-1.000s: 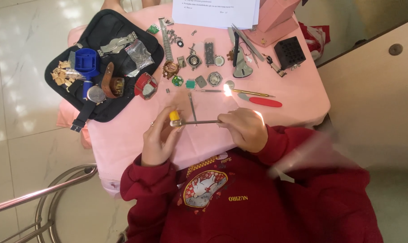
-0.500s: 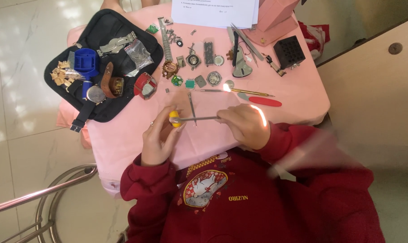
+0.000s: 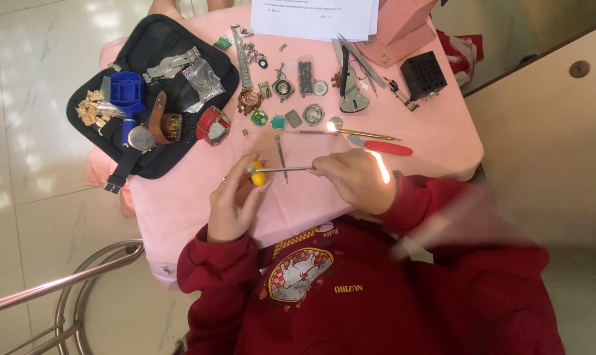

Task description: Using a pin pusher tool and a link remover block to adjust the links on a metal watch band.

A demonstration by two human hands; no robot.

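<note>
My left hand (image 3: 233, 202) pinches the yellow-tipped head of a small hammer (image 3: 258, 173) over the pink table (image 3: 180, 204). The hammer's thin metal handle (image 3: 290, 169) runs to the right into my right hand (image 3: 354, 179), which grips its end. Both hands hover near the table's front edge, just ahead of my red sweater. A thin metal tool (image 3: 281, 153) lies on the cloth right behind the hammer. A bright streak of light crosses my right hand.
A black tool pouch (image 3: 180, 49) at the back left holds a blue holder (image 3: 127, 90), watches and straps. Watch parts (image 3: 281, 89), tweezers (image 3: 360, 59), a red-handled tool (image 3: 389, 148), a black block (image 3: 423, 74), a paper sheet (image 3: 314, 18) and a pink box (image 3: 403, 20) cover the back. A metal stool frame (image 3: 81, 283) stands lower left.
Both hands and the hammer have stayed almost in place. The bright glint has slid from above the table down onto my right hand.
</note>
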